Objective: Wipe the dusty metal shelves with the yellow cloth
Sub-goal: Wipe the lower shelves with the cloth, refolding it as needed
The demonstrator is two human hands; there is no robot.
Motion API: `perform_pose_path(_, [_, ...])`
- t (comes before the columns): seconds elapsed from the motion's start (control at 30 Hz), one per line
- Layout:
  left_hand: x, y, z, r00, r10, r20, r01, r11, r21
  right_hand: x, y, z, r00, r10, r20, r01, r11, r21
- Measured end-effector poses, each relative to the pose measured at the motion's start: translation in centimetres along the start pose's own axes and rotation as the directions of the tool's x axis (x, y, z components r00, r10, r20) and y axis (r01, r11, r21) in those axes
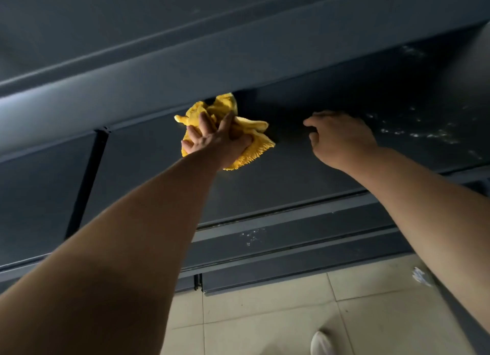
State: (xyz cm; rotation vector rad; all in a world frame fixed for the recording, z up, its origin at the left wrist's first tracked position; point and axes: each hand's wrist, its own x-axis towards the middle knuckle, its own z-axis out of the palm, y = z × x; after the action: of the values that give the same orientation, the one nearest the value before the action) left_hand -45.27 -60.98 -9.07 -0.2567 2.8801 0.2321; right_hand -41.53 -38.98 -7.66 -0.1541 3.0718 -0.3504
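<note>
The left hand (pixel 217 140) grips a crumpled, fringed yellow cloth (pixel 254 145), fingers spread over the bunch and thumb curled round it, pressing it onto the flat top of a dark grey metal shelf (pixel 305 185) close under the shelf above. The right hand (pixel 342 137) is beside it on the same surface, fingers loosely curled and holding nothing. Further right the shelf carries pale dust specks (pixel 424 134), and beige floor tiles (pixel 265 323) show below.

Beige tiled floor (pixel 265 315), white shoe (pixel 322 344), crumpled white scrap (pixel 420 275)
</note>
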Motion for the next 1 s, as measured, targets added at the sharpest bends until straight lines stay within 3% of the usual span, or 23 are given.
perform_pose_path(0.1, [1.4,2.4,0.0,0.999,-0.034,-0.01,0.034,0.999,-0.007,-0.3,1.8,-0.3,0.997,-0.072,-0.03,0.073,0.995,0.063])
perform_pose_path(0.23, [2.6,6.2,0.8,0.998,0.034,-0.047,-0.031,0.998,0.053,-0.8,4.8,-0.7,0.991,-0.105,-0.088,0.111,0.992,0.063])
perform_pose_path(0.4, [2.3,11.6,1.5,0.988,0.156,-0.018,-0.153,0.981,0.116,-1.9,8.8,-1.6,0.989,-0.023,-0.146,0.031,0.998,0.053])
perform_pose_path(0.6, [-0.7,16.7,2.6,0.924,0.372,0.093,-0.383,0.908,0.171,-4.5,11.5,-1.8,0.982,0.08,-0.169,-0.075,0.997,0.036])
perform_pose_path(0.8, [-5.1,16.0,3.2,0.856,0.486,0.177,-0.515,0.834,0.2,-8.2,11.5,-1.7,0.968,0.188,-0.165,-0.187,0.982,0.02])
perform_pose_path(1.0, [-10.0,13.3,3.8,0.837,0.507,0.206,-0.542,0.821,0.178,-11.6,10.6,-1.8,0.946,0.274,-0.173,-0.273,0.962,0.029])
